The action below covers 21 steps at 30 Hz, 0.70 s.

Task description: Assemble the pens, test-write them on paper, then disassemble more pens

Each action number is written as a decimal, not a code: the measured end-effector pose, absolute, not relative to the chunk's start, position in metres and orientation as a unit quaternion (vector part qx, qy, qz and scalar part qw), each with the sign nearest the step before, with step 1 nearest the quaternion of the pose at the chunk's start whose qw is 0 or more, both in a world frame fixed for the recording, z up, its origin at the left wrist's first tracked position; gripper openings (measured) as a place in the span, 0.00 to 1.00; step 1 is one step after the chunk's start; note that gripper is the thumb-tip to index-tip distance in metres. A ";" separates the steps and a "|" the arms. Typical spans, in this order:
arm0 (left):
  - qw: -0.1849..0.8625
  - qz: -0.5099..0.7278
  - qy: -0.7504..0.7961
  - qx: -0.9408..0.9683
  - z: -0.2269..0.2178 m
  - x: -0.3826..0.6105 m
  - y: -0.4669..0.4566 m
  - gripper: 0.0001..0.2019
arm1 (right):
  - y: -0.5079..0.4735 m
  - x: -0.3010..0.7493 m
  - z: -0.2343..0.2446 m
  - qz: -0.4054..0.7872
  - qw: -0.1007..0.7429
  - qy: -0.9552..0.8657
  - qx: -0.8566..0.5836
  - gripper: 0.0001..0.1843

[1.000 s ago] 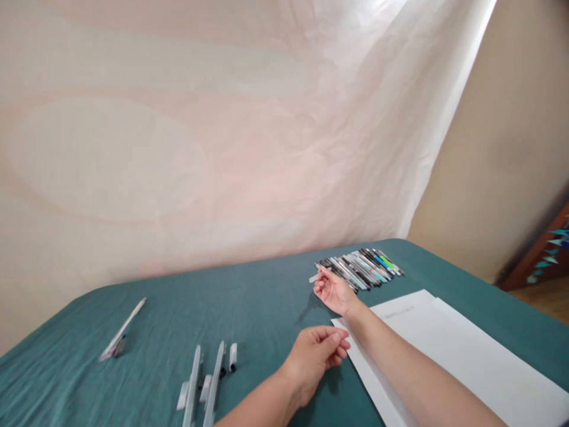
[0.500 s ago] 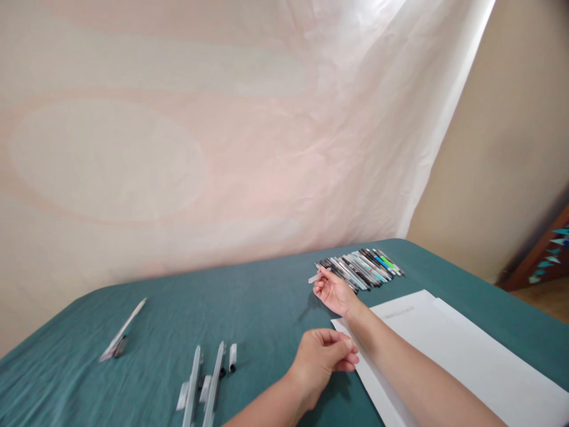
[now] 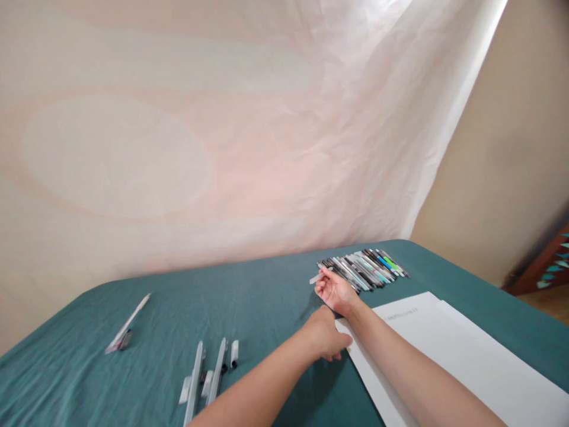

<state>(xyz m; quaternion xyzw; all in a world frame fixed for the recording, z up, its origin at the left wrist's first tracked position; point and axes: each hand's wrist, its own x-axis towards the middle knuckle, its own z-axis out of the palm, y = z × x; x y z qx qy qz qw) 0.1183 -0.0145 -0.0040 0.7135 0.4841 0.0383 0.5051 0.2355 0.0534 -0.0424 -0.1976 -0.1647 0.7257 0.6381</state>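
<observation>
My right hand (image 3: 334, 292) is pinched on a pale grey pen (image 3: 320, 276), just left of a row of several pens (image 3: 362, 268) lying side by side on the teal cloth. My left hand (image 3: 326, 339) sits lower, knuckles up, at the near left corner of the white paper sheets (image 3: 448, 350), right under my right wrist. Its fingers curl down out of sight. Whether they touch the paper I cannot tell.
On the teal-covered table (image 3: 249, 302), two grey pens with loose caps (image 3: 208, 376) lie near the front left. A single white pen (image 3: 128, 323) lies further left. A pale sheet hangs behind the table. A wooden piece of furniture (image 3: 549, 261) stands at the right edge.
My left hand has moved forward and to the right, from beside the paper up to its corner under my right wrist. My right hand has stayed by the pen row.
</observation>
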 end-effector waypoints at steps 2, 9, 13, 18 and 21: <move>0.557 0.017 0.490 0.670 0.002 0.120 -0.011 0.11 | 0.053 0.235 -0.042 0.725 0.638 -0.165 -0.198 0.03; 0.673 0.022 0.482 0.561 0.009 0.120 0.003 0.09 | 0.051 0.233 -0.039 0.720 0.640 -0.174 -0.202 0.04; 0.672 0.033 0.489 0.555 0.004 0.118 0.006 0.09 | 0.051 0.233 -0.040 0.719 0.640 -0.179 -0.204 0.04; 0.657 0.048 0.501 0.562 0.002 0.120 0.004 0.08 | 0.051 0.234 -0.040 0.718 0.638 -0.182 -0.209 0.03; 0.647 0.054 0.505 0.569 0.001 0.122 0.003 0.09 | 0.051 0.234 -0.040 0.716 0.640 -0.183 -0.211 0.03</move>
